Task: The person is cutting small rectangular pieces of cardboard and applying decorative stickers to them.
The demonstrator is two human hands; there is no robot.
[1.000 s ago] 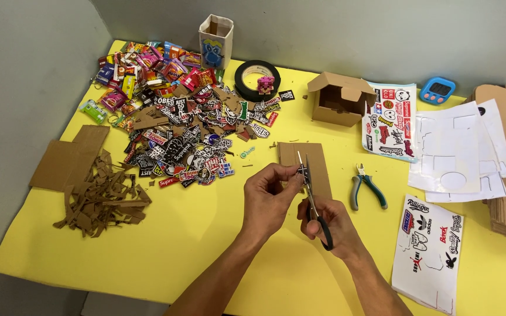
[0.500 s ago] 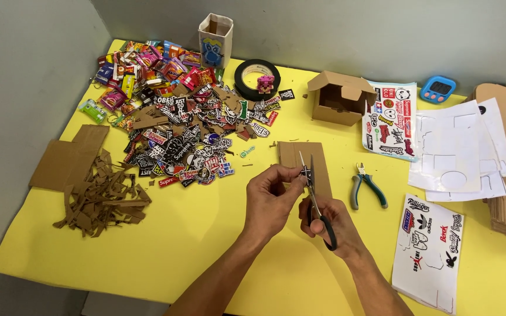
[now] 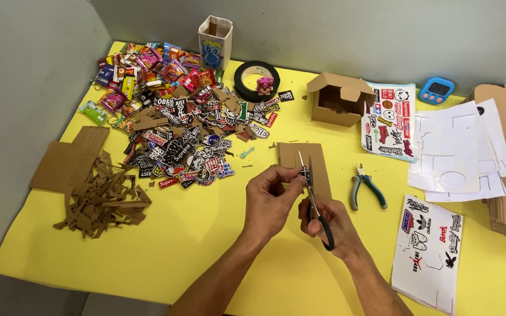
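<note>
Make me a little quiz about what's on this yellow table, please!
1. True or false: the right hand holds the scissors.
2. What does the left hand pinch at the blades: A) a small sticker piece, B) the pliers, C) the black tape roll?
3. Fill the gap: the brown cardboard scraps lie near the table's ___ edge in the picture.

Key: 1 true; 2 A; 3 left.
</note>
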